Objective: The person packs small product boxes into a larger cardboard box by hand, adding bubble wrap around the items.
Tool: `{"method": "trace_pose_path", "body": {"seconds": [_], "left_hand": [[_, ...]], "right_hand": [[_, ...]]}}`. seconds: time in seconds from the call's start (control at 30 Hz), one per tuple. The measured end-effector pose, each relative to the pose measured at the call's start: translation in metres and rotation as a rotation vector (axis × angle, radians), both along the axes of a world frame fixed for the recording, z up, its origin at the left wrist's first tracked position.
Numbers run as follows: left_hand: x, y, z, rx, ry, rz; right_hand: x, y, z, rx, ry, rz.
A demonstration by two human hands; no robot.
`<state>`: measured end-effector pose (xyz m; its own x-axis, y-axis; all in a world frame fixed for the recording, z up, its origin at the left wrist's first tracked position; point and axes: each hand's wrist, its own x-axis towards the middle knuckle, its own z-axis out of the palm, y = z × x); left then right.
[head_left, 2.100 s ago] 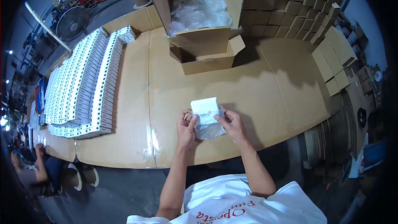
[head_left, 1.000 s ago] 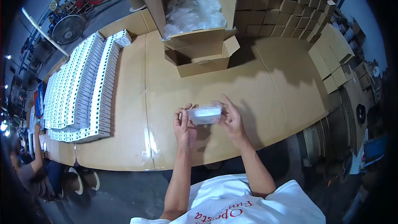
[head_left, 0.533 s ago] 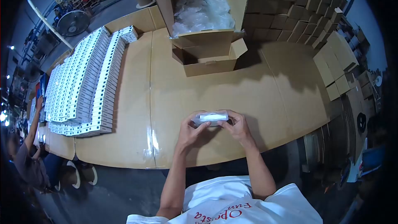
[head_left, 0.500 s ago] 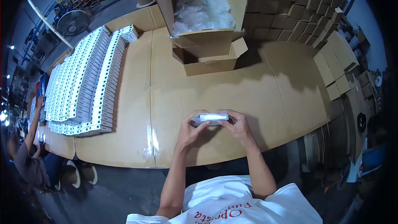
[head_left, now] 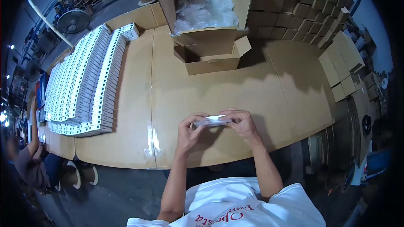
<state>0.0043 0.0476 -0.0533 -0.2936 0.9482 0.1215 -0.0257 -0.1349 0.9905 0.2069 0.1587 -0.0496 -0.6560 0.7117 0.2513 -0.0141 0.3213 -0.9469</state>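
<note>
Between my two hands, above the cardboard-covered table [head_left: 202, 96], is a small white item in clear plastic wrap [head_left: 215, 119]. My left hand [head_left: 190, 131] pinches its left end with thumb and fingers. The right end is gripped by my right hand [head_left: 241, 124], with the fingers bent over the top. The item lies roughly level and tilts slightly up toward the right. What it is inside the wrap is too small to tell.
An open small carton [head_left: 213, 66] stands beyond my hands, before a large box with clear plastic bags [head_left: 206, 10]. Rows of white boxes [head_left: 80, 84] fill the left. Brown cartons [head_left: 294, 17] are stacked at the back right. A co-worker [head_left: 31, 166] is at far left.
The wrapped item has turned and now shows a thinner, slanted face. My hands have shifted slightly, still holding it. The co-worker's raised arm has moved a little left.
</note>
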Motion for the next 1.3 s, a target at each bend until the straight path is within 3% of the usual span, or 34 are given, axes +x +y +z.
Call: {"method": "trace_pose_path", "body": {"seconds": [0.07, 0.27, 0.37, 0.47, 0.57, 0.7, 0.8, 0.87, 0.97, 1.0, 1.1, 1.23, 1.3], "left_hand": [[0.003, 0.001, -0.001, 0.010, 0.078, 0.059], [0.017, 0.005, 0.005, -0.054, -0.065, 0.189], [0.027, 0.009, 0.006, -0.094, -0.150, 0.281], [0.033, 0.014, 0.000, -0.070, -0.245, 0.363], [0.034, 0.016, 0.004, -0.128, -0.241, 0.384], [0.031, 0.019, -0.001, -0.087, -0.296, 0.367], [0.032, 0.022, -0.004, -0.033, -0.309, 0.343], [0.034, 0.023, -0.003, 0.009, -0.259, 0.374], [0.040, 0.020, 0.027, 0.228, 0.508, 0.663], [0.036, 0.017, 0.027, 0.349, 0.738, 0.634], [0.026, 0.003, 0.036, 0.370, 1.157, 0.242], [0.022, 0.006, 0.039, 0.287, 1.097, 0.109], [0.017, 0.009, 0.038, 0.244, 0.916, 0.131]], "right_hand": [[-0.001, -0.005, 0.004, -0.004, -0.004, -0.049], [-0.012, -0.027, 0.004, -0.276, 0.139, -0.240], [-0.013, -0.029, -0.004, -0.287, 0.081, -0.325], [-0.022, -0.028, -0.008, -0.337, 0.214, -0.370], [-0.027, -0.033, 0.005, -0.312, 0.240, -0.395], [-0.015, -0.022, 0.017, 0.155, 0.055, -0.216], [-0.005, -0.017, 0.012, 0.097, -0.097, -0.145], [-0.009, -0.013, 0.009, -0.064, -0.039, -0.166], [-0.008, -0.012, 0.013, -0.165, -0.095, -0.188], [-0.007, -0.011, 0.013, -0.137, -0.127, -0.182], [-0.003, -0.006, 0.014, -0.042, -0.208, -0.159], [-0.002, -0.002, 0.027, 0.129, -0.233, -0.131], [-0.002, -0.002, 0.029, 0.197, -0.223, -0.134]]}}
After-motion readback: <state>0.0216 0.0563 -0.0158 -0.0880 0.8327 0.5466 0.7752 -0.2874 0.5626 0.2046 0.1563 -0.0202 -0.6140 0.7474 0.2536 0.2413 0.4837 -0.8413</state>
